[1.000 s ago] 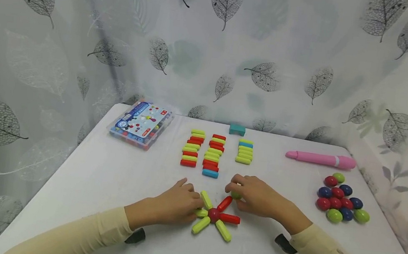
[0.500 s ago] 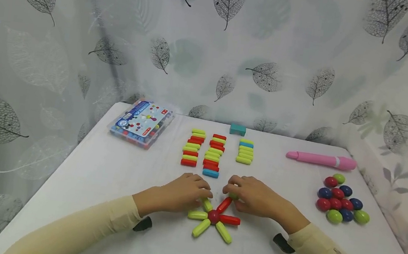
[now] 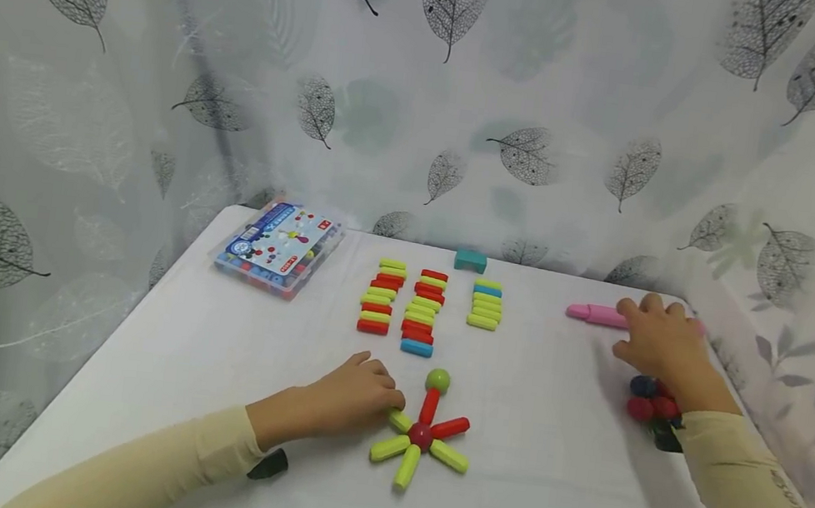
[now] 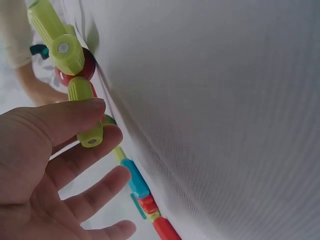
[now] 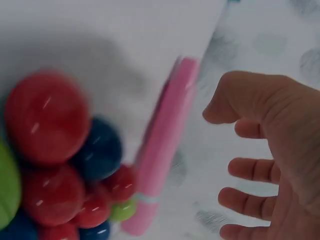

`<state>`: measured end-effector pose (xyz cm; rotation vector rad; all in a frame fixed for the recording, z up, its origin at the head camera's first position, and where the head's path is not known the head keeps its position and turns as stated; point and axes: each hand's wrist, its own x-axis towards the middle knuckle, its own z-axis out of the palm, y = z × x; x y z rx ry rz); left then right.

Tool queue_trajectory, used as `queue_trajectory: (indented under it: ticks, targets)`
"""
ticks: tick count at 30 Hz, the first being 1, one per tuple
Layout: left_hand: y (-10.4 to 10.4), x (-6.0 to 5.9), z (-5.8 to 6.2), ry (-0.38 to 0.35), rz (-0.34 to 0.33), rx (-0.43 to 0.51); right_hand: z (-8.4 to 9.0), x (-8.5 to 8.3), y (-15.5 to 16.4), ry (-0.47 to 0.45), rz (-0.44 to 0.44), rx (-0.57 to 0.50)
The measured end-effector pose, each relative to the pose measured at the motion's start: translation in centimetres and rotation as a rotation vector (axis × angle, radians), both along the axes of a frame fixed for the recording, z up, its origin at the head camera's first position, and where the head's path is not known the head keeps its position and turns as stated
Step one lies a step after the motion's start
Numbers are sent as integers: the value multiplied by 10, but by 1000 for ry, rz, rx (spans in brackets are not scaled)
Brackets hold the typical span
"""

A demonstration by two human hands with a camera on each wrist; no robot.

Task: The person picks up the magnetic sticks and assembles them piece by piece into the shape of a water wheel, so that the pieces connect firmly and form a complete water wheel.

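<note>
- The table point(image 3: 199, 364) is white and carries every item below; a leaf-print curtain point(image 3: 469, 110) hangs behind it.
- A clear plastic box point(image 3: 278, 246) with a printed label lies at the far left of the table, well apart from both of my hands.
- My left hand point(image 3: 349, 394) rests on the table just left of the star figure point(image 3: 420, 438). Thumb and forefinger lie against one yellow-green stick point(image 4: 86, 111) of that figure; the other fingers are loose and spread.
- My right hand point(image 3: 657, 341) hovers over the far right of the table with its fingers apart and relaxed, holding nothing. It is above the ball cluster and just beside the pink pen.
- The pink pen point(image 3: 593, 313) lies flat at the far right, partly covered by my right hand.
- Three rows of short sticks point(image 3: 422, 310) in red, yellow-green and blue lie side by side at the far centre, with a teal block point(image 3: 470, 259) beyond them.
- The star figure has a red ball point(image 3: 420, 435) at its hub, red and yellow-green sticks radiating from it, and a green ball point(image 3: 438, 379) on the tip of the upright red stick.
- The ball cluster point(image 3: 651, 399) of red and dark blue balls sits under my right wrist.
</note>
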<state>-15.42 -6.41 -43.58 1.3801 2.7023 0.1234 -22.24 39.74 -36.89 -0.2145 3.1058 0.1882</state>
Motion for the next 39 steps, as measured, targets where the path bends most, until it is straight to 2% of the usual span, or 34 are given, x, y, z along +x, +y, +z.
queue_trajectory:
  ticks: [4, 9, 15, 23, 28, 35, 39]
  targets:
    - [-1, 3, 2, -13, 5, 11, -10, -9, 33, -77, -72, 14]
    - [0, 7, 5, -18, 4, 11, -27, -10, 50, -100, -107, -41]
    - [0, 12, 4, -42, 18, -13, -45, -9, 54, -164, -127, -61]
    - [-1, 10, 3, -23, 19, -10, -46, -13, 45, -142, -91, -33]
    - [0, 8, 2, -25, 16, -16, -38, -11, 28, -96, -45, -56]
    - [0, 9, 1, -27, 19, -19, -20, 1, -26, -9, 85, -105]
    - [0, 11, 2, -24, 20, -27, -19, 15, -60, 21, 191, -270]
